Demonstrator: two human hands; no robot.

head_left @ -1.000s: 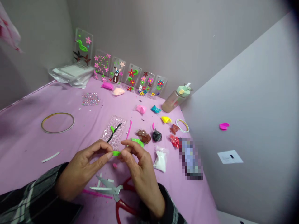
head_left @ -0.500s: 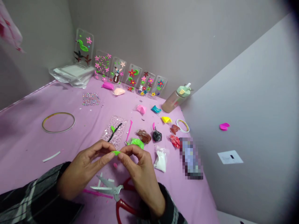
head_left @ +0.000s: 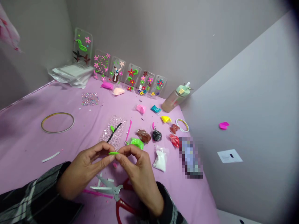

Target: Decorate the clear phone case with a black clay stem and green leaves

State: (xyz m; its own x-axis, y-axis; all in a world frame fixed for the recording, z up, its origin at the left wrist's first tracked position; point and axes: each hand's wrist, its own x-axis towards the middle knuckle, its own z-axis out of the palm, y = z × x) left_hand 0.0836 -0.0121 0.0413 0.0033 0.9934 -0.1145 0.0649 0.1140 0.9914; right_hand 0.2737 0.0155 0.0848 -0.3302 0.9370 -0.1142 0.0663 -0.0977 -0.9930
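A small, pointed piece of green clay [head_left: 113, 153] is pinched between the fingertips of my left hand [head_left: 90, 163] and my right hand [head_left: 136, 166]. Both hands are closed on it, thumbs toward me. Just beyond them lies a clear patterned phone case [head_left: 119, 126] with a black clay stem [head_left: 115, 132] and a green leaf [head_left: 112, 128] on it; its near end is partly hidden by my fingers. Bagged green clay [head_left: 136, 143] sits past my right fingertips. Scissors with red handles [head_left: 115, 189] lie open below my hands, partly covered by my right wrist.
Bagged clay in brown [head_left: 143, 136], black [head_left: 156, 135], white [head_left: 160, 159] and other colours lies around the table's middle. Several decorated cases [head_left: 134, 76] lean on the back wall. A bottle [head_left: 175, 99], tape ring [head_left: 182, 125] and blurred-out object [head_left: 191, 158] line the right edge. A hoop [head_left: 57, 123] lies left.
The green clay has turned slightly and looks slimmer, with more of it showing between my fingertips. My right fingertips have shifted slightly left. The things on the table stay put.
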